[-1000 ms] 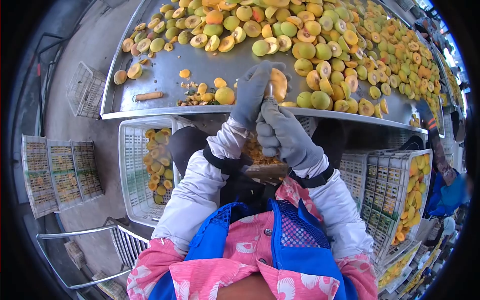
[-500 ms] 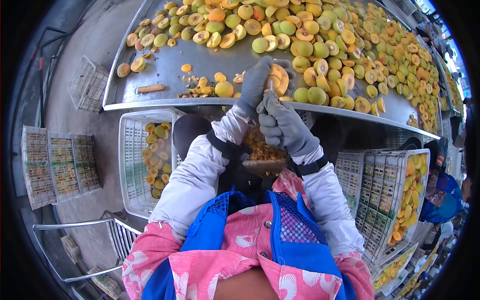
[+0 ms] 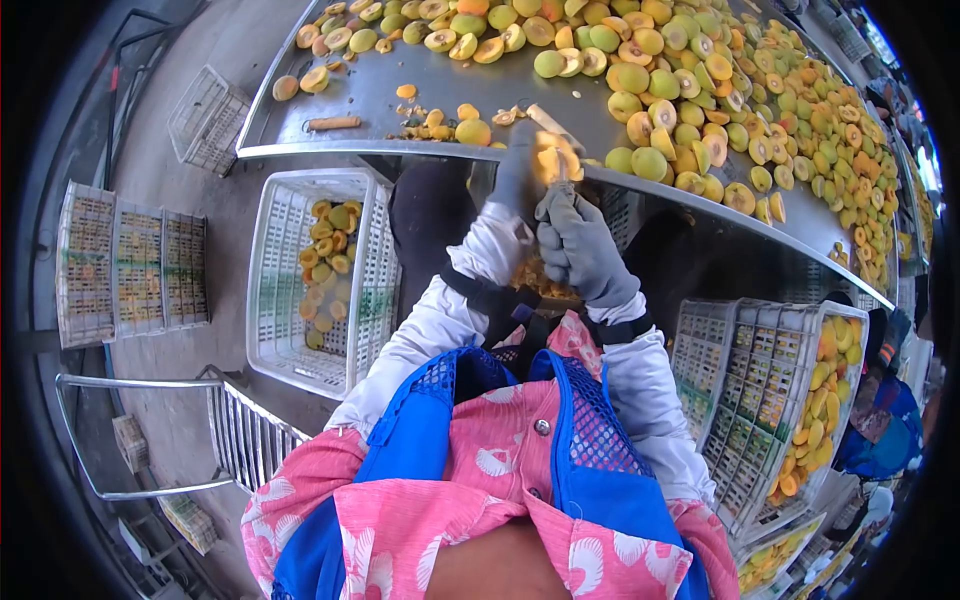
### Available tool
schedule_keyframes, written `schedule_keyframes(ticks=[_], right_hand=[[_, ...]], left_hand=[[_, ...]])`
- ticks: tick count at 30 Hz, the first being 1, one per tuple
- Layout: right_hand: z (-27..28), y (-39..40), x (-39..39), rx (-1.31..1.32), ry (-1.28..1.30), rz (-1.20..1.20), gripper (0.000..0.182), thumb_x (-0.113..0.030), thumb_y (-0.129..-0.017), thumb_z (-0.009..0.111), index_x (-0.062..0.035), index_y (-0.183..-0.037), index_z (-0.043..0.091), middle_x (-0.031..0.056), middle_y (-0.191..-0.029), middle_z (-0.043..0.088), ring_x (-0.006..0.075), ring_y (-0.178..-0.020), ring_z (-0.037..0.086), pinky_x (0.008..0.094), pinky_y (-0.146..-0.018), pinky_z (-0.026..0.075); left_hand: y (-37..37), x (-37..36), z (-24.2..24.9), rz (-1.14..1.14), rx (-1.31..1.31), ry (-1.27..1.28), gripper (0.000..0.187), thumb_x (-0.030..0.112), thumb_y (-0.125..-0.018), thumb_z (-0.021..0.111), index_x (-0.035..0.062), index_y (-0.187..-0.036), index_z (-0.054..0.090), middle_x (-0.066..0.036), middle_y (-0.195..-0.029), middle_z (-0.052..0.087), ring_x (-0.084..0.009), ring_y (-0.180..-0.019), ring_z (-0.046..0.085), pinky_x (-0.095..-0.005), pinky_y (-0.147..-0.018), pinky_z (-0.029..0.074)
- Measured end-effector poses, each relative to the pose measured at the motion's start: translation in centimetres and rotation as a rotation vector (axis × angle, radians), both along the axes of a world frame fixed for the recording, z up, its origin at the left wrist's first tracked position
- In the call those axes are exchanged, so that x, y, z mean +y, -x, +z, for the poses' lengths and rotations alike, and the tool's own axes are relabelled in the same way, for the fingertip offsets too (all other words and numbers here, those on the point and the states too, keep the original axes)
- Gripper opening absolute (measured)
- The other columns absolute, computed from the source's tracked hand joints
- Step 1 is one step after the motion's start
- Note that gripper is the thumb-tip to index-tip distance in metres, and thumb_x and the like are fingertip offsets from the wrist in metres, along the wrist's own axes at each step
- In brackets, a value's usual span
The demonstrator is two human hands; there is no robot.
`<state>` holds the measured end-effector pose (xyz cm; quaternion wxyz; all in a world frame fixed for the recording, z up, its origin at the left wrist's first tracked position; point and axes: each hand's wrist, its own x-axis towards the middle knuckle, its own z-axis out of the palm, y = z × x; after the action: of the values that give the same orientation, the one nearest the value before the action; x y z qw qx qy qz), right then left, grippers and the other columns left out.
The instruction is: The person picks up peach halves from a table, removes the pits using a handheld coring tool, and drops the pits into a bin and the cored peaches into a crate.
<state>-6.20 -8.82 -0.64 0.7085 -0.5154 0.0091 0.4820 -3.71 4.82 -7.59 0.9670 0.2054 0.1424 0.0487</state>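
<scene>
My left hand (image 3: 514,172), in a grey glove and blurred by motion, grips a yellow-orange peach half (image 3: 556,160) just off the table's near edge. My right hand (image 3: 585,250), also gloved, has its fingers wrapped round a small metal-shafted pitting tool, mostly hidden in the fist; its tip meets the fruit. Behind the peach half, a pale wooden handle (image 3: 550,122) lies on the metal table (image 3: 440,85). A peach (image 3: 473,132) and orange scraps (image 3: 428,125) rest left of my hands.
Many cut peaches (image 3: 690,90) cover the table's back and right. Another wooden-handled tool (image 3: 334,123) lies at left. White crates stand beside me, left (image 3: 262,270) and right (image 3: 735,390), holding fruit pieces. A metal-framed chair (image 3: 255,430) stands at lower left.
The view has shifted, so the table sits higher and further right. Both hands have drawn slightly nearer the edge with the peach half, which is now tilted, uncovering the wooden handle behind.
</scene>
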Motion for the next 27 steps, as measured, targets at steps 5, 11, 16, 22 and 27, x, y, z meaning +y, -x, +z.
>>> schedule_keyframes(ticks=[5, 11, 16, 22, 27], right_hand=[[-1.7, 3.0, -0.5, 0.095, 0.171, -0.044, 0.023, -0.042, -0.101, 0.046, -0.0202, -0.092, 0.048, -0.0066, -0.061, 0.041, 0.0053, -0.041, 0.030, 0.0226, -0.036, 0.025], [-5.0, 1.0, -2.1, 0.060, 0.161, -0.017, 0.031, -0.045, -0.100, 0.046, -0.0144, -0.093, 0.051, -0.0053, -0.062, 0.042, 0.0059, -0.043, 0.034, 0.0230, -0.040, 0.030], [-6.8, 0.9, -1.9, -0.240, 0.487, 0.113, 0.027, -0.034, -0.097, 0.055, -0.0086, -0.090, 0.050, 0.0043, -0.058, 0.051, 0.0179, -0.043, 0.052, 0.0333, -0.041, 0.039], [-9.2, -0.1, -1.0, -1.290, 0.829, 0.223, 0.026, -0.030, -0.093, 0.060, -0.0060, -0.092, 0.051, 0.0234, -0.068, 0.062, 0.0452, -0.068, 0.063, 0.0513, -0.054, 0.047], [-10.5, -3.3, -1.8, -1.104, 0.889, 0.198, 0.027, -0.032, -0.094, 0.060, -0.0049, -0.096, 0.053, 0.0249, -0.074, 0.064, 0.0443, -0.075, 0.065, 0.0484, -0.060, 0.050]], left_hand=[[1.9, 0.8, 3.2, 0.258, 0.129, -0.234, 0.054, 0.055, -0.094, 0.051, 0.0085, -0.123, 0.049, -0.010, -0.113, 0.060, -0.0256, -0.099, 0.064, -0.0399, -0.077, 0.056], [8.9, 4.4, 4.7, 0.412, -0.130, -0.481, 0.063, 0.056, -0.097, 0.045, -0.0006, -0.124, 0.050, -0.016, -0.113, 0.061, -0.0307, -0.104, 0.062, -0.0484, -0.089, 0.054], [20.1, 18.2, -2.5, 0.788, 0.116, -0.409, 0.050, 0.041, -0.102, 0.041, -0.0038, -0.121, 0.054, -0.019, -0.116, 0.061, -0.0292, -0.105, 0.061, -0.0403, -0.092, 0.051], [19.9, 20.7, -1.3, 1.007, 0.872, -1.587, 0.031, 0.018, -0.093, 0.057, -0.0043, -0.113, 0.065, -0.017, -0.110, 0.067, -0.0273, -0.102, 0.063, -0.0357, -0.092, 0.048], [6.6, 26.2, 4.0, 0.734, 0.495, -2.119, 0.024, 0.019, -0.090, 0.059, 0.0048, -0.107, 0.066, -0.016, -0.100, 0.067, -0.0325, -0.096, 0.065, -0.0408, -0.082, 0.050]])
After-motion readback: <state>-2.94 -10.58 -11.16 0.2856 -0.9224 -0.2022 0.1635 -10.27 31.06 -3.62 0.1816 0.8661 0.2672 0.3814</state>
